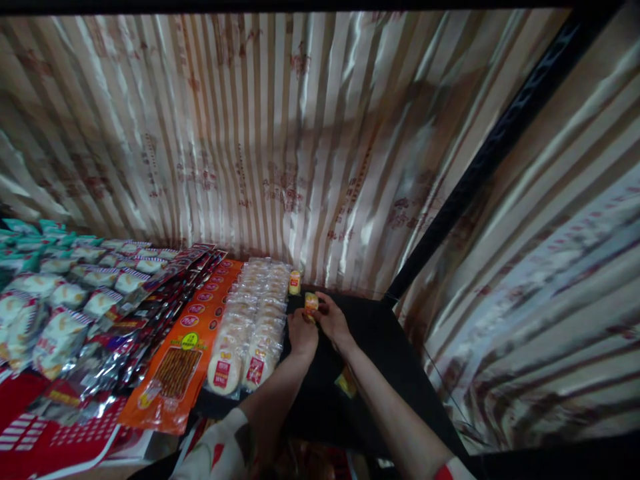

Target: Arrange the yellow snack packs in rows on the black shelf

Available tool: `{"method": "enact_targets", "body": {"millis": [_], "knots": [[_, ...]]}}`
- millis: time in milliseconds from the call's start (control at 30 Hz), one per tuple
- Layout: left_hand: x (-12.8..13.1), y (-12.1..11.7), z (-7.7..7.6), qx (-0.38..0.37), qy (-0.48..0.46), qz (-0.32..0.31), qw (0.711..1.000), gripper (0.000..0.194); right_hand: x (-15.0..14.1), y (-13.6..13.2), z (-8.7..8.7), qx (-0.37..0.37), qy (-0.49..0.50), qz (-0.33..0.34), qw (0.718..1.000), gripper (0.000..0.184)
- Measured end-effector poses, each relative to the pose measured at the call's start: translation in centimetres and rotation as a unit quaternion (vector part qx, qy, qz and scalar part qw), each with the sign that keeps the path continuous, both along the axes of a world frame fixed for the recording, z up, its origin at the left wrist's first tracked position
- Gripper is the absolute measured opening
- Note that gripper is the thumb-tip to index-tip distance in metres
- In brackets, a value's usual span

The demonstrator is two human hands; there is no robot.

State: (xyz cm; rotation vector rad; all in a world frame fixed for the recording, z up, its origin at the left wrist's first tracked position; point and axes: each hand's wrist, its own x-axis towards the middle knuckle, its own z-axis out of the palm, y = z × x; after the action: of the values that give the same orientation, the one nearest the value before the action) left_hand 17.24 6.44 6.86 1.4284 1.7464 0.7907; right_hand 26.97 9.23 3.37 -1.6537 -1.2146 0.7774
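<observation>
Both my hands reach to the back of a black shelf (395,373). My left hand (302,331) and my right hand (332,320) are closed together on a small yellow and orange snack packet (311,303), held upright just above the shelf. A second small packet of the same kind (295,282) stands a little further back against the striped backdrop. Rows of round white rice crackers in clear wrappers (253,320) lie just left of my left hand.
Orange packets of snack sticks (187,347) lie left of the crackers, then dark red packets (165,300) and white and green bags (60,300). A small yellow packet (346,383) lies under my right forearm. A shiny striped curtain (280,133) closes the back and right.
</observation>
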Motion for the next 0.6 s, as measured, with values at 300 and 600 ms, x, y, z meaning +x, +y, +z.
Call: {"method": "enact_targets", "body": {"millis": [300,600], "knots": [[1.3,2.8,0.1,-0.003,-0.097,0.005,0.995,0.047,-0.8,6.6,-2.1,0.041,-0.024,0.035,0.998,0.054],[1.6,4.5,-1.5,-0.015,-0.180,0.037,0.983,0.051,-1.1,8.3,-3.5,0.053,-0.061,0.067,0.994,0.043]]}}
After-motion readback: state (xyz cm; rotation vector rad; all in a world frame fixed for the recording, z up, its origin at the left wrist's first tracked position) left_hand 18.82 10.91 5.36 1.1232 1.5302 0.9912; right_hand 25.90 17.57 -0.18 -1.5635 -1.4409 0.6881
